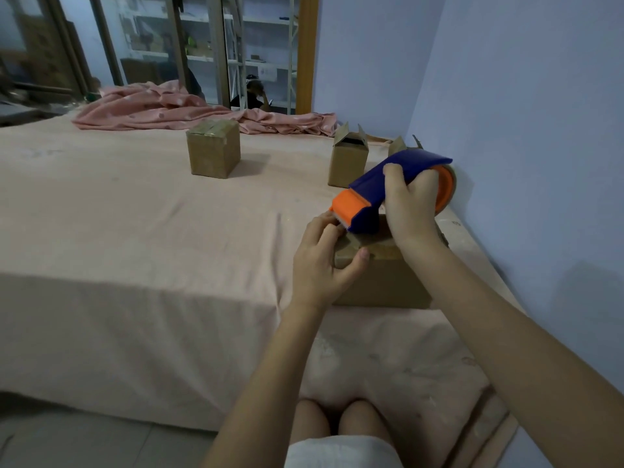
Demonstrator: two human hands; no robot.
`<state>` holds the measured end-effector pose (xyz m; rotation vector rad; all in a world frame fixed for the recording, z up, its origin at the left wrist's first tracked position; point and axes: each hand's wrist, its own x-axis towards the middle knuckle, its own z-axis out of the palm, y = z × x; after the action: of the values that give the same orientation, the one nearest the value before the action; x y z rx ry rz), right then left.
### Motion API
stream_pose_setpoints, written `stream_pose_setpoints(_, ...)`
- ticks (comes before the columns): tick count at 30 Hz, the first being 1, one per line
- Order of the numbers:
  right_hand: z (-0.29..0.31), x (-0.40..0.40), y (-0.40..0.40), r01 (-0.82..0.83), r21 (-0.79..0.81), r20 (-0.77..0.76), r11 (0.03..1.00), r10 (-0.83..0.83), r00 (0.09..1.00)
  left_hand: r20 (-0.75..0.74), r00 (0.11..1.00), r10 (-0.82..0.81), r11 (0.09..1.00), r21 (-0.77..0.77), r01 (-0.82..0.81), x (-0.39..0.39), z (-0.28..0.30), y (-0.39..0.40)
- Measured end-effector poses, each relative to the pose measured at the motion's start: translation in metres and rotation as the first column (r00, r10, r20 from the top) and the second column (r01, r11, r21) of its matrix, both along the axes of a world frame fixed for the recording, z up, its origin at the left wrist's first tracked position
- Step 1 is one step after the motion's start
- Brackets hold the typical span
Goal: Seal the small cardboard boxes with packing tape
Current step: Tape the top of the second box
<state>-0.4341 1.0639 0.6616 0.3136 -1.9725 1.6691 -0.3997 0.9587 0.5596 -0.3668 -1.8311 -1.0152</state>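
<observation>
Your right hand (pixel 413 204) grips the blue-and-orange tape dispenser (pixel 388 190) over the small cardboard box (pixel 381 275) near the right edge of the pink-sheeted bed (pixel 135 231), directly in front of you. Its orange cutter end touches the box top's left edge, and the dispenser's long axis runs from there up and right toward the wall. Your left hand (pixel 320 258), the nearer to that edge, curls over the box's left corner, fingertips pinching at the tape just beside the blade. The coming move likely turns on tearing or pressing down there. A taped box (pixel 213 150) stands well apart toward the far edge; an open-flapped box (pixel 347 160) waits near the far right corner, another partly hidden behind the dispenser
</observation>
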Motion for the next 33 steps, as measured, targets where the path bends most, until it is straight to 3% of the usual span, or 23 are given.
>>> stream_pose_setpoints(8, 0.007, -0.007, 0.003, 0.022, 0.000, 0.042, 1.000, -0.022, 0.999, -0.042, 0.998, 0.055, 0.997, -0.048, -0.057, 0.003, 0.003, -0.001)
stream_pose_setpoints(13, 0.015, -0.004, 0.008, -0.009, -0.008, -0.020, 1.000, 0.009, 1.000, -0.046, 0.996, 0.081, 0.995, -0.049, -0.083, 0.002, 0.003, -0.003)
stream_pose_setpoints(20, 0.010, 0.000, 0.006, 0.077, -0.205, 0.041, 0.976, -0.070, 0.997, -0.028, 0.997, 0.073, 0.995, -0.059, -0.075, 0.005, 0.005, -0.001)
stream_pose_setpoints(33, 0.011, 0.002, 0.006, 0.092, -0.274, 0.123, 0.957, -0.060, 0.991, -0.091, 0.991, 0.096, 0.990, -0.090, -0.104, 0.005, 0.007, -0.004)
